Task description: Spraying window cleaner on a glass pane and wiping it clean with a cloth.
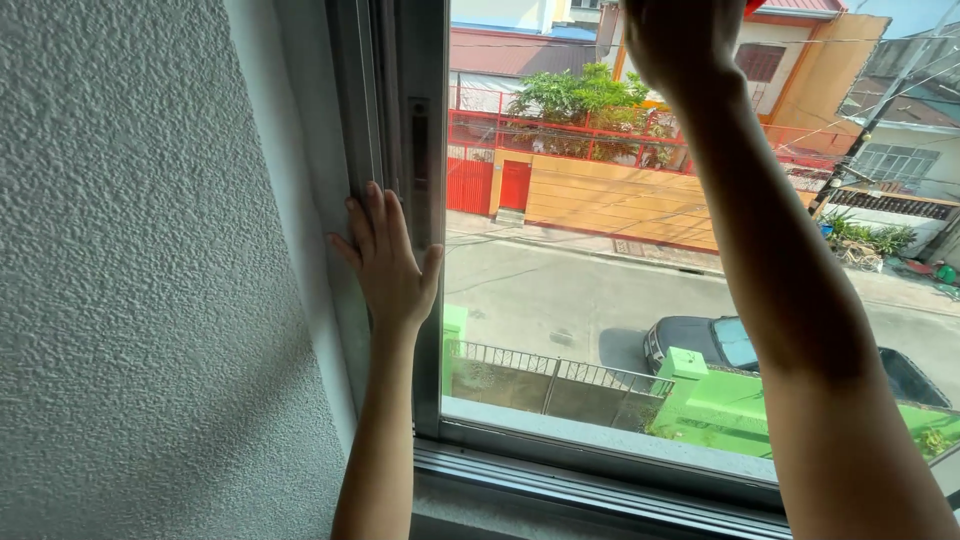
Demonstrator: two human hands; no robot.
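Stippled plaster wall (pixel 130 270), left hand (pixel 388 262) flat on metal window frame (pixel 425 150), right hand (pixel 680 40) grip unclear, maybe pressing smooth glass (pixel 600 300)

The right hand (pixel 680 40) is cut off by the top edge; its fingers are out of view, so whether it grips anything cannot be told. A small red patch (pixel 757 6) just right of it is too cropped to identify. The left hand (pixel 390 262) lies flat on the window frame (pixel 425 130), its palm side hidden. Both arms run out at the near bottom edge. Outside, the dark car (pixel 700 340) is partly hidden by the right forearm and the green wall (pixel 730 400).
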